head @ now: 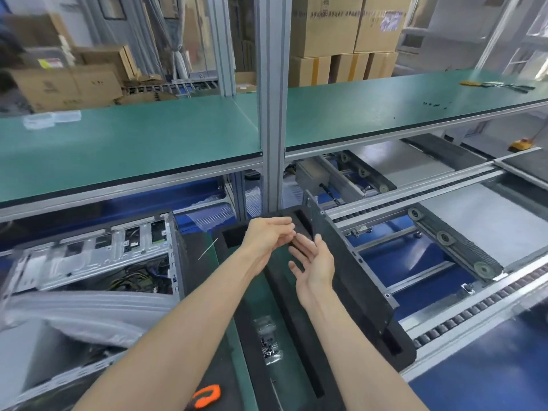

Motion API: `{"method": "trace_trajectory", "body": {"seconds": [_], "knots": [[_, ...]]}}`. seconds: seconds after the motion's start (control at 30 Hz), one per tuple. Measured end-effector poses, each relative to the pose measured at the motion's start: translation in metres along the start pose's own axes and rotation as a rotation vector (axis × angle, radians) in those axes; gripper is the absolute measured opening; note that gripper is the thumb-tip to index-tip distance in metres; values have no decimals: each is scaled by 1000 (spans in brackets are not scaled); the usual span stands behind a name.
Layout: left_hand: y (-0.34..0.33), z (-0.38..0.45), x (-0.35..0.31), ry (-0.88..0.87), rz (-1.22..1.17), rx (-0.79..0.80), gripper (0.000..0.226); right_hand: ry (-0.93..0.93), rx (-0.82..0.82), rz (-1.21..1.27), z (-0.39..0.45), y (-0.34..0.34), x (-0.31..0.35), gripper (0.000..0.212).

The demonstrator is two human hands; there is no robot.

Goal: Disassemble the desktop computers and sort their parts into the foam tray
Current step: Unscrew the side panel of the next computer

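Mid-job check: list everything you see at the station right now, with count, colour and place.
Foam tray: one, black, centre, under the hands.
Bag of screws: one, clear, in a tray slot near the bottom.
Computer case: one, grey metal, opened, at left.
Shelf: one, green top, across the middle.
Cardboard boxes: several, brown, behind the shelf.
Conveyor rollers: one line, dark, at right.
Orange and black object: one, bottom edge; cannot identify.
Left hand: above the tray; fingers loosely curled, meeting the right hand.
Right hand: palm up, fingers relaxed; anything held is too small to tell.
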State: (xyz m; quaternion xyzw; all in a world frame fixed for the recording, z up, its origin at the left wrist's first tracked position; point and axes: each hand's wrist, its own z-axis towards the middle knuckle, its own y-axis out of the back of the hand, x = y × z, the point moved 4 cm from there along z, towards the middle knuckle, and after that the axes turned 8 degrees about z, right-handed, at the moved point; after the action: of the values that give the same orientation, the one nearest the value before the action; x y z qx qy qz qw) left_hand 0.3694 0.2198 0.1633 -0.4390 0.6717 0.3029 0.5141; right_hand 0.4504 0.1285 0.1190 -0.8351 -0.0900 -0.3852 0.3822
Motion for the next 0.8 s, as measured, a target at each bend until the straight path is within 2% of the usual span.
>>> {"method": "trace_trajectory", "body": {"seconds": [0.17,0.3,0.4,0.47,0.57,0.67,0.7,0.8], "knots": [[96,-30,-12,-52,95,-125,22,-50,181,-147,-24,-59,-41,28],[182,-59,-5,-16,216,-266,25,-106,395,-271,-55,-112,-87,20],[243,-83,10,20,444,-350,17,-126,554,-457,-75,-141,-126,15],[279,-97,21,33,746,-360,32,-69,652,-709,-84,-152,-153,15],[314,-109,46,95,1237,-187,68,39,806,-1165,-96,-159,-183,38],[341,-113,79,170,1663,25,95,105,913,-1434,-106,-161,-206,58],[348,-112,86,161,1736,46,101,164,949,-1531,-109,-163,-212,63],[360,-102,94,59,1860,-23,104,365,987,-1776,-112,-166,-227,79]]}}
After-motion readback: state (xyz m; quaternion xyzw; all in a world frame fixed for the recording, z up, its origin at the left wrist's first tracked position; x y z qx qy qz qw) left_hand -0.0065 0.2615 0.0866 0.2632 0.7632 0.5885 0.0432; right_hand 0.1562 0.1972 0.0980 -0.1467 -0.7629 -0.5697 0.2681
